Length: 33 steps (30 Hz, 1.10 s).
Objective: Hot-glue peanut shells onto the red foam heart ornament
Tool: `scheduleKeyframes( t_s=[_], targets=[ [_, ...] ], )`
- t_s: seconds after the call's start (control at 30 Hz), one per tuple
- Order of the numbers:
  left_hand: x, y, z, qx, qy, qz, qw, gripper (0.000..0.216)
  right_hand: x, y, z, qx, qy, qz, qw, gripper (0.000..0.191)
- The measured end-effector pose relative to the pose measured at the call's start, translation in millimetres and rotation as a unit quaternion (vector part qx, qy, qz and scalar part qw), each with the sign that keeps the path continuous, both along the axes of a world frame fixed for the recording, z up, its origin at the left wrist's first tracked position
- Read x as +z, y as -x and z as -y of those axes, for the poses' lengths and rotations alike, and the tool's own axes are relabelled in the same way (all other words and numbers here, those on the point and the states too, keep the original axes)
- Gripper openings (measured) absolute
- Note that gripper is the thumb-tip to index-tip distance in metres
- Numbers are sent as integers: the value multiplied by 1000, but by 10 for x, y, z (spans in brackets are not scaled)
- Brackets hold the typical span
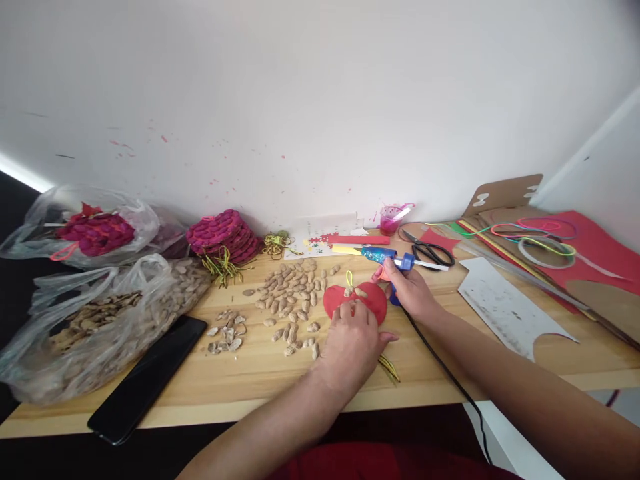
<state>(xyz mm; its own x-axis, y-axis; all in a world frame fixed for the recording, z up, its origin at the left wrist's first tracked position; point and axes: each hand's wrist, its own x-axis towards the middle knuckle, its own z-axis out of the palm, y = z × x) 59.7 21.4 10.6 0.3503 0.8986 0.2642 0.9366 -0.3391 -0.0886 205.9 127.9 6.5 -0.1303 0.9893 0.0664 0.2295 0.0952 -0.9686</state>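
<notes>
Over a red heart-shaped cutout [379, 303] my left hand [354, 337] bends its fingers downward, with the fingertips at its surface. What lies under those fingertips is mostly hidden. Just beyond them, two peanuts [360, 293] sit near the heart's top notch, below a yellow cord loop [349, 277]. Greenish-yellow strings [389, 368] stick out at the heart's lower end. To the right, my right hand [411, 291] is closed around a blue glue gun [379, 255], its nozzle pointing left above the heart. A white glue stick [433, 266] protrudes from its back.
Loose peanuts [287, 287], broken shells [230, 331], a phone [150, 377] and a peanut bag [165, 313] lie left. Purple-red peanut-covered pieces [225, 233] are stacked behind. Scissors [430, 252], a pink-stained cup [391, 219] and red sheets [590, 240] are right. A black cord [450, 373] crosses the table edge.
</notes>
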Motion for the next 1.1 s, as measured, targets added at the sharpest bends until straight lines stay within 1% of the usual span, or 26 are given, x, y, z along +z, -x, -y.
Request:
scheduleKeyframes(
  t_s=[0.1,0.23,0.33,0.47,0.63,0.77,0.93,1.0,1.1],
  targets=[
    [-5,6,11,-3,0,7,1000,54,-27,-14,-10,1,12,-22,1000,61],
    [-29,15,35,-9,-11,4,1000,56,-55,-25,-31,2,4,-33,999,56],
    [-35,16,59,-11,-22,-8,1000,62,-49,-26,-39,-1,4,-28,1000,56],
    [-24,13,75,3,-28,-16,999,71,-12,-21,-23,-5,11,-17,1000,59],
    [-48,7,66,-1,-19,-19,1000,69,20,-9,3,-12,3,-11,1000,60],
    [-70,4,62,-5,-11,-11,1000,71,1,-13,0,-16,6,-9,1000,61],
    [-48,14,67,-5,-18,-18,1000,66,-46,-34,-29,-15,9,-20,1000,56],
    [-38,18,71,-7,-20,-14,1000,63,-45,-36,-33,-10,12,-29,999,54],
    [-30,19,81,6,-15,-6,1000,65,-19,-30,-28,-3,15,-36,999,54]
  ],
)
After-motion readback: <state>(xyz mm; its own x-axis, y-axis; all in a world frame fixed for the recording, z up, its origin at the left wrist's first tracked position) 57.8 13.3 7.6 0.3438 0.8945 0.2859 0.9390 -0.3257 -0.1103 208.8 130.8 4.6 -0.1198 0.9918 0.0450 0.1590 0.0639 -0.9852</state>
